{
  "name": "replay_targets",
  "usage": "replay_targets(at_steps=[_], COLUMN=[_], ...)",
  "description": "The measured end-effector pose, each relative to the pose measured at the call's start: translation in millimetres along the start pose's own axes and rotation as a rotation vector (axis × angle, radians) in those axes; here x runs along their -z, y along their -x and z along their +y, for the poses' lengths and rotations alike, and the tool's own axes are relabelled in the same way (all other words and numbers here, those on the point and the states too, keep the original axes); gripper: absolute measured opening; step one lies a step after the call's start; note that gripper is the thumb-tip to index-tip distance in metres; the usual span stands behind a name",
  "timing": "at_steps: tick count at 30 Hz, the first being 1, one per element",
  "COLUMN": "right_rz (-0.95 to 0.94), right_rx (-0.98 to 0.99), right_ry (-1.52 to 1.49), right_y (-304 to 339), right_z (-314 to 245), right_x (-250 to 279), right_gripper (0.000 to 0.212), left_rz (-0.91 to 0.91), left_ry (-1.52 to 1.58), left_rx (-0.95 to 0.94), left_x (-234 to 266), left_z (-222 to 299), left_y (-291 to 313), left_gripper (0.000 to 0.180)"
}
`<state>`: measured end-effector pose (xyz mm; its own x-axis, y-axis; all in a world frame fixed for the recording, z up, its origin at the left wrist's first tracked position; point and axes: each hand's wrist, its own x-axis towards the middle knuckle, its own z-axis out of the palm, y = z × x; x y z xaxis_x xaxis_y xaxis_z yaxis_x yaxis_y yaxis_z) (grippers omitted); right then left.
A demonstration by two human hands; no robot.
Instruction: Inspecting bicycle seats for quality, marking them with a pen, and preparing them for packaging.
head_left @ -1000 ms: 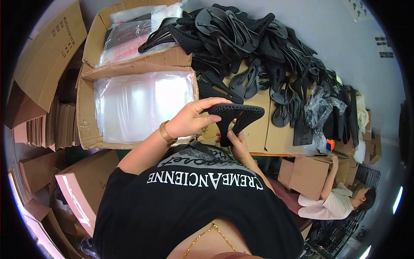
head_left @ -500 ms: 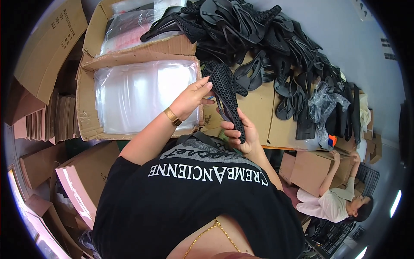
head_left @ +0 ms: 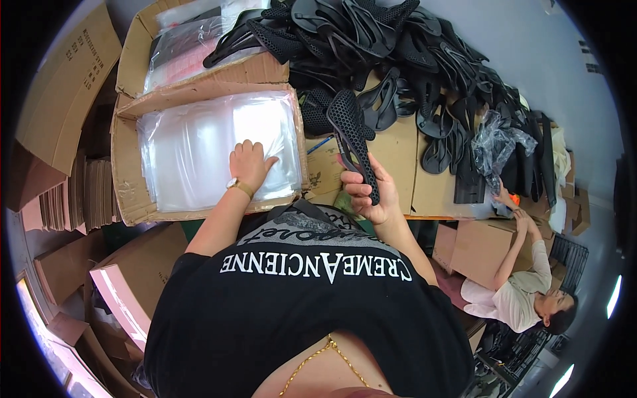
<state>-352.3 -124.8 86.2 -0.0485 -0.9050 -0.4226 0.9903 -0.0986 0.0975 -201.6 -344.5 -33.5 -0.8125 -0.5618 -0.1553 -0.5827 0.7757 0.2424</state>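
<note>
My right hand [head_left: 379,198] grips a black bicycle saddle [head_left: 350,123] by its narrow nose. The saddle is tilted up, and its honeycomb-patterned surface shows. My left hand [head_left: 249,166] lies with fingers extended on a stack of clear plastic bags [head_left: 192,149], holding nothing. Those bags fill an open cardboard box [head_left: 129,179] at the left. Just past the held saddle, another honeycomb saddle [head_left: 317,111] rests beside the box, partly hidden. A blue pen [head_left: 320,145] lies on the cardboard between the box and the held saddle.
A large pile of black saddles [head_left: 391,40] covers the far side of the cardboard-topped table [head_left: 391,156]. Behind the bag box stands a second box [head_left: 129,63] with more bags. Crumpled clear plastic [head_left: 494,146] lies at the right, where a co-worker [head_left: 514,298] reaches over a carton [head_left: 481,245].
My left hand has let go of the saddle and moved left onto the plastic bags. My right hand still holds the saddle. The co-worker's arm has reached toward the crumpled plastic.
</note>
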Motion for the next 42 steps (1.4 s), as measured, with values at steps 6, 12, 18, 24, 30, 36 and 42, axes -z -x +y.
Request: replay_targets(at_steps=[6,12,18,24,30,36,42], right_rz=[-0.116,-0.125,-0.025,0.173,0.24,0.523,0.621], right_rx=[-0.03,-0.064,-0.087,0.0,-0.008,0.32,0.572], right_ry=[-0.024,0.071,0.239,0.559,0.72,1.315,2.196], right_y=[2,7,4,-7,-40,-98,-138], right_z=[-4,5,17,30,34,-19,-30], right_x=[0,-1,3,13,20,113,139], right_gripper=[0.06,0.066,0.066,0.069,0.054,0.041,0.026], left_rz=[0.032,-0.053,-0.083,-0.063,0.111,0.125,0.13], left_ry=[0.115,1.352,1.423,1.416,1.473,1.471,1.184], left_rx=[0.036,-0.003,-0.26,-0.166,-0.135,-0.078,-0.115], left_x=[4,55,112,94,90,97,109], left_z=[-3,41,88,79,78,42,38], left_y=[-2,-22,-22,-23,-18,-15,-2], left_gripper=[0.028,0.027,0.022,0.026,0.043,0.049,0.062])
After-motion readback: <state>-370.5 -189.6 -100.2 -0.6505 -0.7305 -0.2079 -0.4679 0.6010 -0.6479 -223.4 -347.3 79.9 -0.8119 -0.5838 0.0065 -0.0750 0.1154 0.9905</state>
